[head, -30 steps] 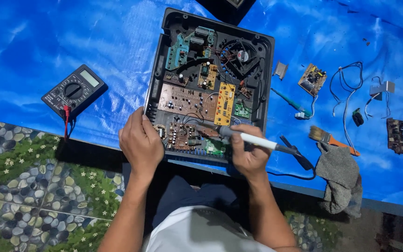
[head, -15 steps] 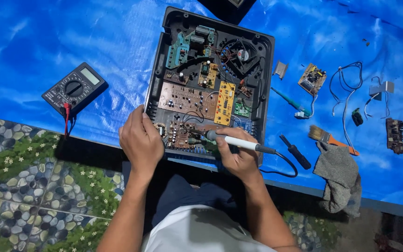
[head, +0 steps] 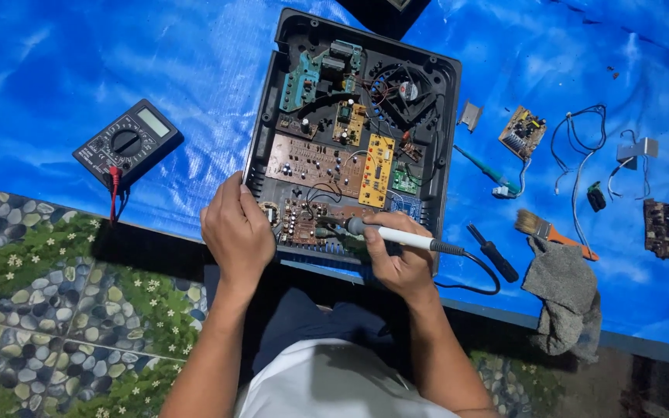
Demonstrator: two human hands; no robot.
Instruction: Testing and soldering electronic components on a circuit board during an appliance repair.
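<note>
The opened black plastic appliance casing (head: 350, 131), its circuit boards exposed, lay at the near edge of the blue tarpaulin (head: 79, 70), with open tarpaulin to its left. The left hand (head: 235, 232) rested flat on its lower-left corner, fingers together. The right hand (head: 400, 259) pinched a white-handled soldering iron (head: 396, 236), tip touching the lowest board.

Your right hand (head: 398, 263) grips a white-handled soldering iron (head: 396, 236), its tip down on the circuit boards at the near edge of the open black casing (head: 447, 116). Your left hand (head: 235, 232) rests on the casing's near-left corner. A multimeter (head: 127, 143) lies to your left on the blue tarp (head: 56, 70).
</note>
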